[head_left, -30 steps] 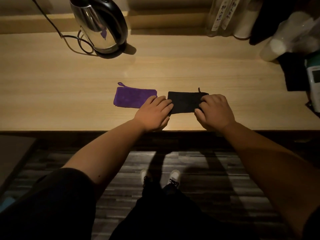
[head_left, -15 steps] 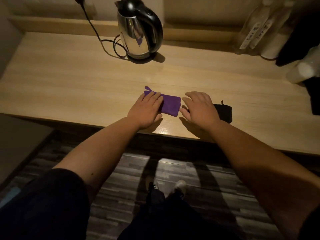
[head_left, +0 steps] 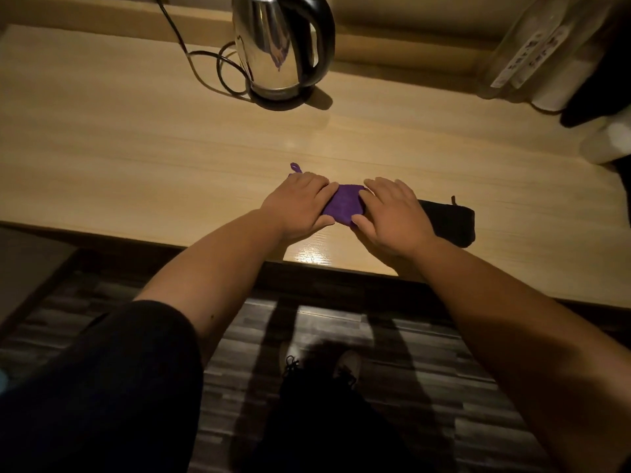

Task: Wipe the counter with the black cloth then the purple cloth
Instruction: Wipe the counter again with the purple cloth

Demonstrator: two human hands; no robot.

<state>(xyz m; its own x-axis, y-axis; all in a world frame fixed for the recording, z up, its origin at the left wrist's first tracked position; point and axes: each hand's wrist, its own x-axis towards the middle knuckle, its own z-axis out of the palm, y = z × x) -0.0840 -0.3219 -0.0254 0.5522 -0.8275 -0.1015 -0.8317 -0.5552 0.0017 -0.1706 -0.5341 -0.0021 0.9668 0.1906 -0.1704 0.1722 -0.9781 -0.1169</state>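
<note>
A folded purple cloth (head_left: pixel 345 204) lies on the light wooden counter (head_left: pixel 136 158) near its front edge. My left hand (head_left: pixel 297 208) presses flat on the cloth's left part, and my right hand (head_left: pixel 389 216) covers its right end with the thumb under the near edge. Only the cloth's middle and its small loop (head_left: pixel 295 167) show. A folded black cloth (head_left: pixel 450 221) rests just right of my right hand, untouched, partly hidden by my wrist.
A steel electric kettle (head_left: pixel 280 49) with a black handle and coiled cord (head_left: pixel 211 66) stands at the back. Bottles (head_left: pixel 522 52) and white containers (head_left: pixel 607 141) crowd the back right corner. The counter's front edge runs just below my hands.
Both hands left the black cloth and moved left onto the purple cloth; they have now closed in on it from both ends. The black cloth stays lying to the right.
</note>
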